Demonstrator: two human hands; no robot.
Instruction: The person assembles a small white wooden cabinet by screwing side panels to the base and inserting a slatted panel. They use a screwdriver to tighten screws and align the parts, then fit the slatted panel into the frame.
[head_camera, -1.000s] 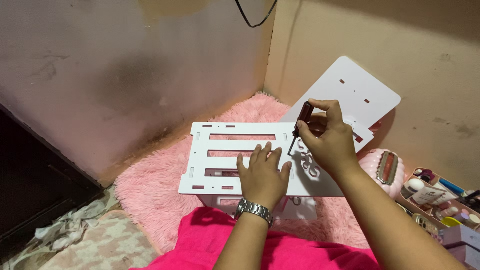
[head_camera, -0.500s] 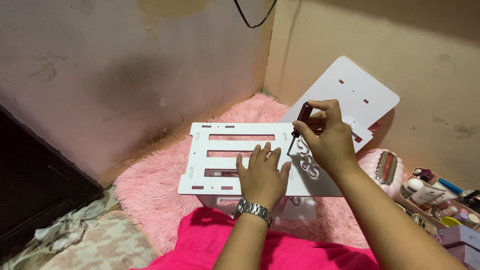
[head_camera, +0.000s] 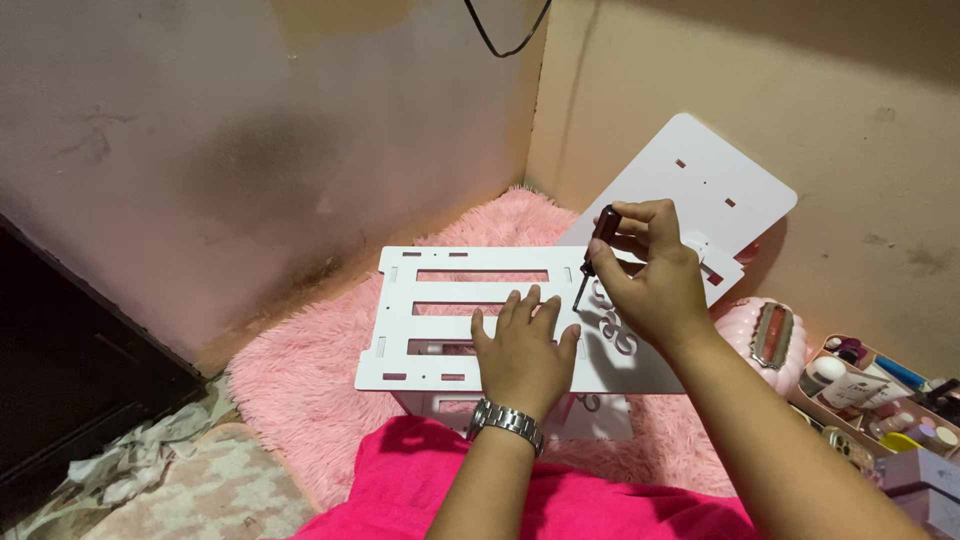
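While pressing the white slotted panel (head_camera: 470, 320) flat over the pink rug (head_camera: 300, 390) with open left hand (head_camera: 522, 352); gripping a small screwdriver (head_camera: 595, 255) in right hand (head_camera: 650, 275), tip down on panel; assembling evidently unfinished, another white panel (head_camera: 700, 180) leaning unattached.

A single head-worn camera looks steeply down and forward over the person's own forearms, close enough that the left hand (head_camera: 523, 350) and right hand (head_camera: 648, 280) sit mid-frame above the white slotted panel (head_camera: 440, 320). It faces the corner where two walls meet (the pink fluffy rug (head_camera: 300, 390) runs up to that corner). There is no second view, so nothing is shared between views.
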